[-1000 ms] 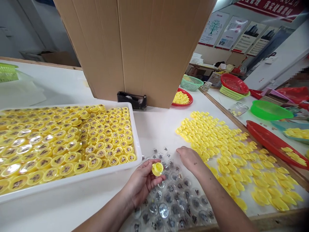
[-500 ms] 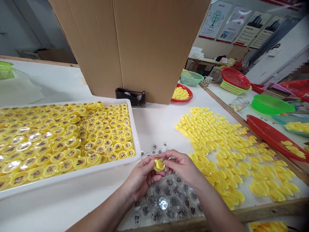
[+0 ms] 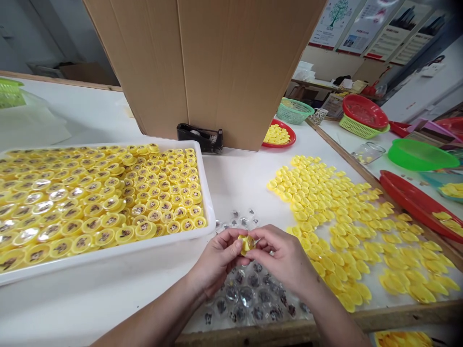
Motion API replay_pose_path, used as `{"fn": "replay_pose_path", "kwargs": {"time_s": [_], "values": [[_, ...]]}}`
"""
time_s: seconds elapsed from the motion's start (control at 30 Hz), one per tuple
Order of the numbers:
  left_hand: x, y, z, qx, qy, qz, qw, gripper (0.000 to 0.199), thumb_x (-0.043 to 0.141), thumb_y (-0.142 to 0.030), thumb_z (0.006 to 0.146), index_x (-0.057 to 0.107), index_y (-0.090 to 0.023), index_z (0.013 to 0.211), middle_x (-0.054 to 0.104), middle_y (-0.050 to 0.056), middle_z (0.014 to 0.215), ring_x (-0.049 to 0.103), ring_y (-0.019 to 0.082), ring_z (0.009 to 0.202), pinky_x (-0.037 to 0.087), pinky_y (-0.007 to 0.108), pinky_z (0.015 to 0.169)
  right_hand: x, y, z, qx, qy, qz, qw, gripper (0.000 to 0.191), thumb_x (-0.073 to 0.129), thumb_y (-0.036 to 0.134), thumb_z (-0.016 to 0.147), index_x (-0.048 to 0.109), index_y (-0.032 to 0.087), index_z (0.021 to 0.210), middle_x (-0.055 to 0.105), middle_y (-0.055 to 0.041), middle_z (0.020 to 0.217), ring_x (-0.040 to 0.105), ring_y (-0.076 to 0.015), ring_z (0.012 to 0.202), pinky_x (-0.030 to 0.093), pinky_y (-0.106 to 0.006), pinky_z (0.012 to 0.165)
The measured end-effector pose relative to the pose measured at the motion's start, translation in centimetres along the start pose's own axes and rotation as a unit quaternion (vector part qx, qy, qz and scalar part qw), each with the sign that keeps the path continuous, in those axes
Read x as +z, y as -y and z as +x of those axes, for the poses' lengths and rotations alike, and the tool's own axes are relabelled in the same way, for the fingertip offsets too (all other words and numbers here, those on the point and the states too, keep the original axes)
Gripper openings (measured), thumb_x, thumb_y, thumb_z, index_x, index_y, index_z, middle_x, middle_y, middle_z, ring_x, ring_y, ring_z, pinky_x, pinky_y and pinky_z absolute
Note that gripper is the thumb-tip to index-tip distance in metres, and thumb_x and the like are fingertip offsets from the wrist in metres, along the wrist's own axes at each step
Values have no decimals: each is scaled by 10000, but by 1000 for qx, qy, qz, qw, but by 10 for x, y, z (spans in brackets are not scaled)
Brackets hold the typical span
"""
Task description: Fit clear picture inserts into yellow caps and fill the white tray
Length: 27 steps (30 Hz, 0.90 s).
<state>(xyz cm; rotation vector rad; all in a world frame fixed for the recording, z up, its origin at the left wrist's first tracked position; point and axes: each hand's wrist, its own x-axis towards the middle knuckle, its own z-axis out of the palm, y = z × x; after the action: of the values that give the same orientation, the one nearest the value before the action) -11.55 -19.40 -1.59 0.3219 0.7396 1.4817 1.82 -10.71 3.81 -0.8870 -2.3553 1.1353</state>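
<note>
Between the fingertips of my left hand and my right hand is a small round yellow plastic cup. Thumb and fingers of both hands pinch it from either side; a shiny clear part seems to show at its right edge. Under and around my hands lie many clear round domes with small dark printed pictures. To my left, a white tray holds rows of yellow cups with pictures on top. Loose yellow cups or lids spread over the table on my right.
A tall cardboard box stands behind, with a black tape dispenser before it. Beyond are a red dish of yellow pieces, a green basket and a red tray. A wooden strip edges the table.
The view has shifted slightly. Both hands still hold the yellow cup, which is turned a little, and my right fingers have shifted on its edge.
</note>
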Motion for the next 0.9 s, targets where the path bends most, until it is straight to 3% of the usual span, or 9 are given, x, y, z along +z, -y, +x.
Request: {"fn": "replay_pose_path", "kwargs": {"time_s": [0.3, 0.43, 0.67, 0.9], "values": [[-1, -3, 0, 29, -14, 17, 999, 328, 785, -282, 684, 695, -178, 982, 669, 34, 837, 597, 102, 704, 482, 212, 645, 9, 6, -7, -145, -52, -137, 979, 169, 633, 92, 802, 624, 188, 941, 584, -21, 819, 591, -150, 743, 491, -275, 682], [-1, -6, -1, 33, -12, 32, 999, 328, 755, -298, 722, 695, -197, 1028, 680, 30, 833, 596, 96, 707, 483, 211, 664, 20, 5, -9, -165, -93, -173, 967, 114, 590, 123, 843, 602, 172, 945, 563, -37, 805, 576, -166, 715, 501, -310, 664], [-4, -7, -2, 44, 53, 80, 994, 470, 684, -311, 797, 564, -228, 1243, 669, 69, 1054, 618, 162, 923, 471, 294, 869, 28, -2, -10, -188, -167, -164, 954, 200, 566, 82, 840, 574, 173, 1018, 595, -62, 885, 604, -163, 773, 526, -290, 688], [-1, -12, -7, 19, 53, 178, 983, 541, 609, -394, 835, 477, -191, 1318, 591, 98, 1214, 554, 253, 1093, 445, 398, 948, 23, -4, -15, -190, -164, -165, 954, 217, 568, 95, 845, 565, 197, 1037, 599, -60, 922, 617, -164, 818, 542, -279, 720]]}}
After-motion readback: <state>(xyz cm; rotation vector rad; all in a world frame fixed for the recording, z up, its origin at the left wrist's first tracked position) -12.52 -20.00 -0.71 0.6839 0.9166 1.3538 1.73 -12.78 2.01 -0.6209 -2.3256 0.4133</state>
